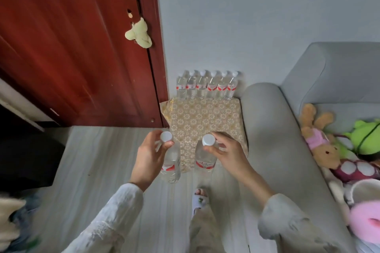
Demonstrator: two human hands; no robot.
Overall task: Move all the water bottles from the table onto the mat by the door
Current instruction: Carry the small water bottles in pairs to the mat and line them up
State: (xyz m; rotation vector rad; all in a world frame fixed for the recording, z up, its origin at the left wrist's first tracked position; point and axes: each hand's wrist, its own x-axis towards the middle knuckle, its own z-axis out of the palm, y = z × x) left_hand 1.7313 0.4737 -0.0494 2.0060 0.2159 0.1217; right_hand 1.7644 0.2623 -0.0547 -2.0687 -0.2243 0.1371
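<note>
Currently your left hand grips one water bottle by the neck, fingers curled round it just under the white cap. Your right hand pinches a second water bottle the same way, thumb and fingers closed on the neck below its cap. Both bottles hang upright, apart from each other, clear liquid visible inside, red-and-white labels low on the bodies. Fill level can't be read.

The left-hand bottle sits over the floor just off the mat's near left corner. The right-hand one is over the mat's near edge. Can't tell whether either base touches down.

The mat is gold with a white floral print, lying between the red door and the grey sofa arm, its far edge toward the wall.

A row of six bottles stands upright along the mat's far edge, against the wall, side by side and touching or nearly so. All capped white, all holding clear liquid, same red labels.

A pale plush toy hangs on the door edge. Stuffed toys lie on the sofa seat at the right. Your slippered foot is on the floor near the mat's near edge.
</note>
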